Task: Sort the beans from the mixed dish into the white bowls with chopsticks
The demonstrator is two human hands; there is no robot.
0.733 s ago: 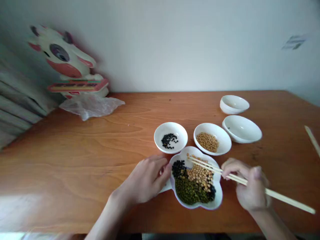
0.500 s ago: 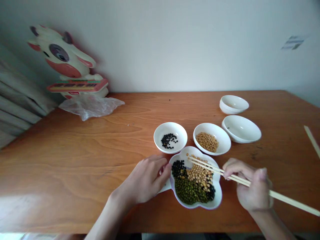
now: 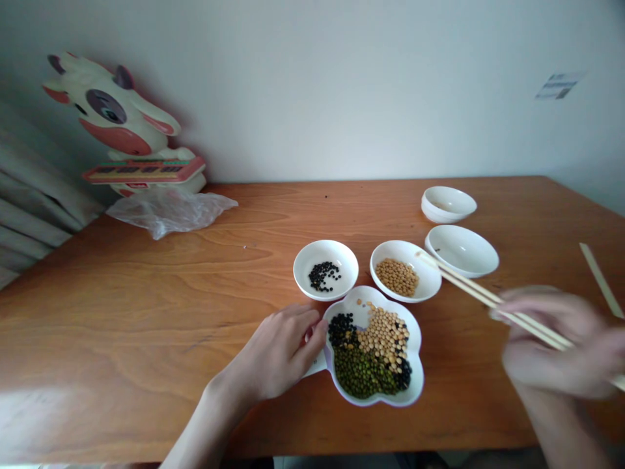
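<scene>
Head view: right hand (image 3: 556,352) grips chopsticks (image 3: 488,296), tips over soybean bowl (image 3: 399,279).

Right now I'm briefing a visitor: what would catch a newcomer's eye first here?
The flower-shaped dish near the table's front edge, heaped with black, yellow and green beans, steadied at its left rim by the left hand. To its right, the blurred right hand holds chopsticks above the small white bowls. A cartoon cow figure stands far left by the wall.
</scene>
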